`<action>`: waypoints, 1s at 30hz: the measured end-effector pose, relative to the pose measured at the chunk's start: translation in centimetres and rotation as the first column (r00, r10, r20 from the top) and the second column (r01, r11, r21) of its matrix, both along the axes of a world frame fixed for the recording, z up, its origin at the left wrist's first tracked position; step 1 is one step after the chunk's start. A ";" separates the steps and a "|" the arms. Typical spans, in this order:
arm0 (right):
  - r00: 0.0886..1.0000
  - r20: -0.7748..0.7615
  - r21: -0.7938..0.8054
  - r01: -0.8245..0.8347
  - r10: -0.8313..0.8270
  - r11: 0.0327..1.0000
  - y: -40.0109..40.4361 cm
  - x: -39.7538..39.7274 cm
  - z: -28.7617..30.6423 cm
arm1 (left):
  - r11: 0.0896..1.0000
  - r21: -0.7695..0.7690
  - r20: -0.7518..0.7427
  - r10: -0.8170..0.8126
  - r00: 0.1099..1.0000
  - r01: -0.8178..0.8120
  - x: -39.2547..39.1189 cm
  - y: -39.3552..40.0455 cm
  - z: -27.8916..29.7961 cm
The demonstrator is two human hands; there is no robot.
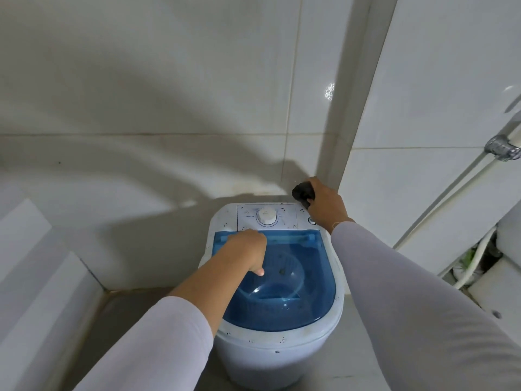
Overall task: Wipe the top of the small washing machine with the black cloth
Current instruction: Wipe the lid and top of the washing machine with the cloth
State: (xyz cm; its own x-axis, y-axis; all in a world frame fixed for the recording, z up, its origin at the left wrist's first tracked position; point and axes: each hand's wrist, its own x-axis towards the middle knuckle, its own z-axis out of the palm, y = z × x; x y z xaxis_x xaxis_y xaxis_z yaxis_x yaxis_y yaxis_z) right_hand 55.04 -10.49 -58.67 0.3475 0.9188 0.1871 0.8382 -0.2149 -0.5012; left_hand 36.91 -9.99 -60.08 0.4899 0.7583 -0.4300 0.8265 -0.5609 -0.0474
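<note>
Small washing machine (277,342): white tub, translucent blue lid (282,292), white control panel with round dial (267,215) at far end; stands on the floor against a tiled wall (141,94).
Black cloth (303,191): bunched, at the far right corner of the machine top.
Right hand (324,206): fingers closed around the black cloth.
Left hand (248,249): curled, knuckles down on the lid's far left part; thumb pointing near.
Hose (439,204): at right, along the wall.
</note>
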 end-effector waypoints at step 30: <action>0.958 0.192 -0.180 -0.180 0.214 0.967 -3.7 0.2 -1.4 | 0.999 0.034 0.033 -0.023 0.999 0.021 -0.3 -0.7 -0.4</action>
State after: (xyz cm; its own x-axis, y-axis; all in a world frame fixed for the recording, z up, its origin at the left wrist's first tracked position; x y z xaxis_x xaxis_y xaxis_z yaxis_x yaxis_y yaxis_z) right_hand 55.20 -14.15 -60.11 0.1257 0.9887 0.0813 0.9538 -0.0979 -0.2839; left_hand 36.65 -10.66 -60.53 0.5204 0.7611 -0.3872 0.8155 -0.5775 -0.0392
